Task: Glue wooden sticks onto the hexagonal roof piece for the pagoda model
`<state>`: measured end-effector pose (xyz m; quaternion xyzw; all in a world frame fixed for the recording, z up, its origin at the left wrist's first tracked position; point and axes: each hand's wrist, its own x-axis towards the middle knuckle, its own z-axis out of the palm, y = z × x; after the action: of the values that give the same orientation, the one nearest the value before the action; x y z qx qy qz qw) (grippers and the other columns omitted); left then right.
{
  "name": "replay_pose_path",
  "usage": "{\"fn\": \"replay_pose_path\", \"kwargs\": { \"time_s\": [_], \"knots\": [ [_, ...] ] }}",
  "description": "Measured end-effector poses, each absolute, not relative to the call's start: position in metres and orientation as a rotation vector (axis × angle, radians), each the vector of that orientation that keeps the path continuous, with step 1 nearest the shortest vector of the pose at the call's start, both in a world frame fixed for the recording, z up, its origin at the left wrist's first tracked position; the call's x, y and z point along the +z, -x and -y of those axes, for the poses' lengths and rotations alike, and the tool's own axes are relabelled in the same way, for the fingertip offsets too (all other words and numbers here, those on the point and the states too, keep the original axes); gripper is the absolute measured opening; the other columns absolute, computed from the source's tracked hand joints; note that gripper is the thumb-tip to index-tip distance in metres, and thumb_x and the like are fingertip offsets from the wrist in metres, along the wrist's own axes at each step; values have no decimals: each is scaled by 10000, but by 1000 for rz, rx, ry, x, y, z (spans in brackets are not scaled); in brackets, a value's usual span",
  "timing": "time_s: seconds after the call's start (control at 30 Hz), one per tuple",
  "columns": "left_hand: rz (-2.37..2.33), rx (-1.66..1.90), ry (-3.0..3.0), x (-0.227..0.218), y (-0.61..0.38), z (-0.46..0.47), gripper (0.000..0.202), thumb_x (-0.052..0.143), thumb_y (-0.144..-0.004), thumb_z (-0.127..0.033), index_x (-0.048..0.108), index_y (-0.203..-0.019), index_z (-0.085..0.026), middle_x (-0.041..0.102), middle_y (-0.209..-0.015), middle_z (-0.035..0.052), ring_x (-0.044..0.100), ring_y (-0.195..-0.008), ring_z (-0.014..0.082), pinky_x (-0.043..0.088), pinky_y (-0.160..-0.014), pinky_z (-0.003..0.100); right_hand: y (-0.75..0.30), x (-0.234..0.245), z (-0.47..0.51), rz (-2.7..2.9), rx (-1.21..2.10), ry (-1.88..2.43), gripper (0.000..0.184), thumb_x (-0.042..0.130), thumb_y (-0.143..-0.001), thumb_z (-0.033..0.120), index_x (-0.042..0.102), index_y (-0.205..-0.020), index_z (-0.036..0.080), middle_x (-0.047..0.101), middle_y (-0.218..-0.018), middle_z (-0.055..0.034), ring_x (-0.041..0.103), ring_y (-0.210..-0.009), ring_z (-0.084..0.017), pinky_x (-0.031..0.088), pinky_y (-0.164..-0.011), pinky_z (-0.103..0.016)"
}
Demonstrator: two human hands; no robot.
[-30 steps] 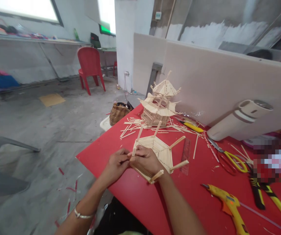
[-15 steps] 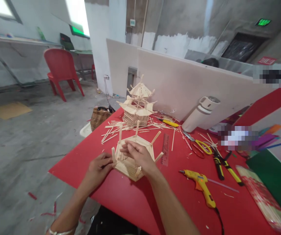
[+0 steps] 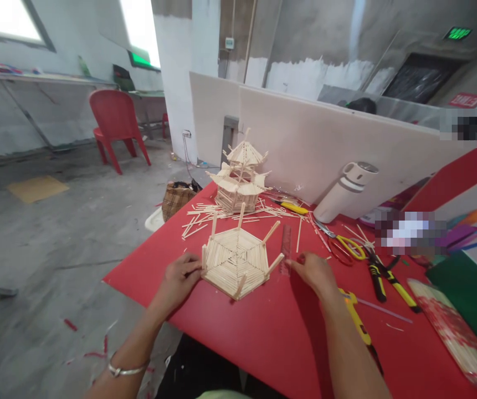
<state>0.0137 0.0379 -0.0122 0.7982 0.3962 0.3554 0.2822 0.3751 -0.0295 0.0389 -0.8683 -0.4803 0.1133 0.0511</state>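
Resting flat on the red table (image 3: 230, 332), near its front edge, the hexagonal stick panel (image 3: 236, 260) looks fully planked, six posts standing; walls and roof appear outstanding, judging by the finished stick pagoda (image 3: 240, 177) at 12 o'clock. Left hand (image 3: 178, 280) pinches the 9 o'clock post. Right hand (image 3: 315, 271), at 3 o'clock, lies open and empty beside the ruler (image 3: 286, 249). No writing legible.

Head camera looks forward and down, close over red table (image 3: 238, 338).
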Motion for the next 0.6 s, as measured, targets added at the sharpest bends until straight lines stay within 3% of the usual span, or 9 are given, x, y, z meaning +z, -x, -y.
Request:
{"fn": "replay_pose_path", "kwargs": {
  "time_s": [0.1, 0.27, 0.4, 0.53, 0.6],
  "knots": [
    [-1072, 949, -2140, -15, -13, -39, 211, 572, -888, -284, 753, -822, -199, 692, -912, 59, 644, -818, 173, 491, -735, 272, -374, 27, 18, 1416, 402, 2754, 518, 667, -777, 565, 678, -1021, 109, 708, -1051, -222, 673, -989, -353, 470, -712, -368],
    [-1064, 952, -2136, -15, -12, -40, 210, 572, -889, -281, 758, -835, -202, 695, -914, 61, 646, -820, 176, 496, -735, 270, -382, 32, 3, 1293, 539, 2763, 372, 801, -656, 428, 700, -884, 152, 733, -918, -165, 700, -902, -311, 470, -658, -324],
    [-1056, 960, -2137, -13, -13, -39, 220, 567, -896, -284, 758, -824, -201, 693, -913, 57, 648, -810, 170, 489, -723, 260, -387, 33, 1, 1232, 557, 2760, 337, 789, -654, 441, 710, -820, 159, 729, -804, -147, 709, -832, -296, 474, -621, -314],
    [-1051, 972, -2146, -14, -13, -40, 210, 577, -896, -296, 765, -847, -216, 691, -915, 49, 645, -809, 167, 482, -717, 254, -382, 32, -2, 1174, 517, 2754, 455, 750, -657, 546, 714, -874, 147, 725, -947, -201, 692, -949, -345, 493, -673, -358],
    [-1044, 964, -2149, -15, -13, -41, 210, 578, -896, -303, 765, -851, -219, 689, -917, 48, 644, -810, 166, 481, -718, 254, -378, 30, -8, 1157, 517, 2715, 454, 805, -592, 493, 712, -866, 142, 719, -990, -222, 679, -986, -364, 497, -702, -374]
  ]
}}
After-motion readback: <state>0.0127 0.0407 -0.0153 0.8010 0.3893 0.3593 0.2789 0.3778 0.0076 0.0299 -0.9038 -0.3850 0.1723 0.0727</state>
